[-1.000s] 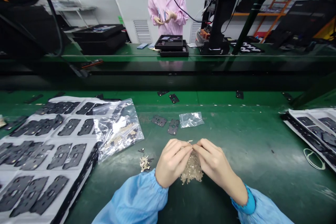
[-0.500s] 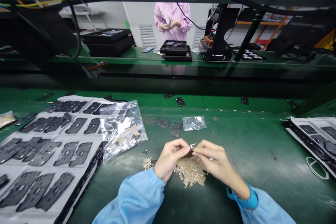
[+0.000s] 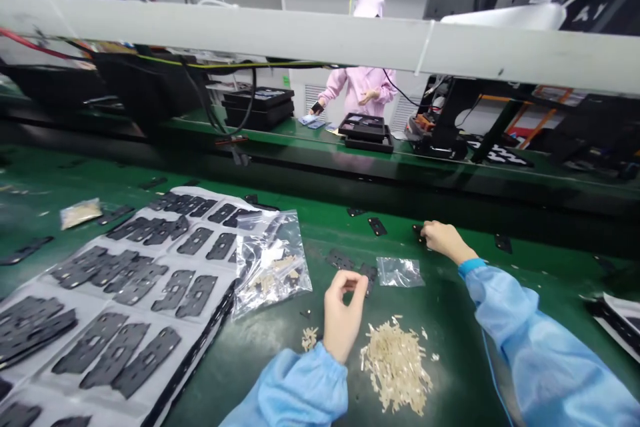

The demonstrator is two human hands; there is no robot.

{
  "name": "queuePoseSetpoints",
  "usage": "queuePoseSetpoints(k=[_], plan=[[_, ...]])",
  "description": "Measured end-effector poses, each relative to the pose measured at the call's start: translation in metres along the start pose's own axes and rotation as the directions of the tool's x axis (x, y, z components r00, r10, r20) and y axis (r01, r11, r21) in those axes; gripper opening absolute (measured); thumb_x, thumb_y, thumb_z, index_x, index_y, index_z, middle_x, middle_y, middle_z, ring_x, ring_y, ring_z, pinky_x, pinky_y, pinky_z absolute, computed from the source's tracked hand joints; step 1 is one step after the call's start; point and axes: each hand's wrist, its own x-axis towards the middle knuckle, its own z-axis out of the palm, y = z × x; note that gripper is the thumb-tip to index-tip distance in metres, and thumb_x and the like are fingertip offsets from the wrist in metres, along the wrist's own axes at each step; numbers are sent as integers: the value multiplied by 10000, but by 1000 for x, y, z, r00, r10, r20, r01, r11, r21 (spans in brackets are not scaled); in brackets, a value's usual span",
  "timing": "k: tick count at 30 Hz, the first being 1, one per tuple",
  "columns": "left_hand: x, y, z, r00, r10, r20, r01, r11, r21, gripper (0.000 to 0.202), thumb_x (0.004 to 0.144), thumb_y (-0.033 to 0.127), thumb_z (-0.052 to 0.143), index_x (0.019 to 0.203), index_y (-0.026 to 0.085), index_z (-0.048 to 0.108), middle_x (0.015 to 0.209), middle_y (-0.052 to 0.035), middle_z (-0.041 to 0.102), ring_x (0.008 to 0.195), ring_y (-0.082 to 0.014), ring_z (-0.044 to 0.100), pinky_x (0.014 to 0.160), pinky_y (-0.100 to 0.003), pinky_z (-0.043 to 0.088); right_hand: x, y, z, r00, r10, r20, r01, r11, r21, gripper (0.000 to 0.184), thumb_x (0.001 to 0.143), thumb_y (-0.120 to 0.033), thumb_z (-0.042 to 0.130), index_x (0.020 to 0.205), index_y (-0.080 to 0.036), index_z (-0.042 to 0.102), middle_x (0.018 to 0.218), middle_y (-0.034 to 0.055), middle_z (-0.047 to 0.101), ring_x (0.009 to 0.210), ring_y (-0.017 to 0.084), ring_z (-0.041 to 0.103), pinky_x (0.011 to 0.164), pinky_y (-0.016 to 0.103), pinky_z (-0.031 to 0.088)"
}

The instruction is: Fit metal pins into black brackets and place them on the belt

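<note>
My left hand (image 3: 343, 310) hovers over the green table with thumb and fingers curled into a loose pinch; nothing shows between them. Just right of it lies a heap of small beige parts (image 3: 396, 363). My right hand (image 3: 441, 238) is stretched far forward, fingers curled down on a small black plate (image 3: 418, 232) at the table's far edge. Two black plates (image 3: 353, 265) and a small clear bag (image 3: 399, 271) lie between the hands.
A white sheet (image 3: 120, 273) covered with several black plates fills the left side, with a clear bag of beige parts (image 3: 270, 270) on its corner. More black plates (image 3: 377, 226) sit along the far edge. A person in pink (image 3: 361, 85) stands behind the far bench near black trays (image 3: 366, 131).
My hands have parted from above the beige heap. The right hand reached forward to the far edge; the left stayed near the heap. The camera has tilted up and turned left.
</note>
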Motion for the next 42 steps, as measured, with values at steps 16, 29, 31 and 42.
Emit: queuePoseSetpoints(k=[16,29,31,42], plan=[[-1,-10,-1,996,-18,90,19,1000,-11,225,802,389,573,733,175,554,706,-26,578,706,-177,572,688,-278,467,90,-138,-37,958,-284,-32,283,925,255,305,884,-281,556,1140,-116,536,1136,106,559,960,215,583,807,400,496],[9,-2,-10,926,-338,168,378,835,-400,422,822,494,505,1126,208,568,1164,-64,607,1120,-230,541,926,-349,458,-63,-156,-63,939,-276,-205,315,454,833,215,924,-237,462,1041,-160,625,791,-15,694,630,95,630,578,172,478],[2,5,-5,844,-426,327,531,755,-385,420,775,466,583,1094,193,594,1058,-68,654,1006,-244,602,822,-356,517,-94,-153,-56,949,-153,-276,314,374,873,178,871,-192,527,956,-162,681,830,2,689,710,114,623,645,191,474],[-2,14,-63,955,-188,230,189,982,17,325,772,386,619,966,127,650,680,9,536,538,-69,446,515,-179,380,-160,-101,-10,946,321,-53,102,-137,985,278,826,-363,549,948,-150,679,975,94,680,887,190,624,831,348,470]])
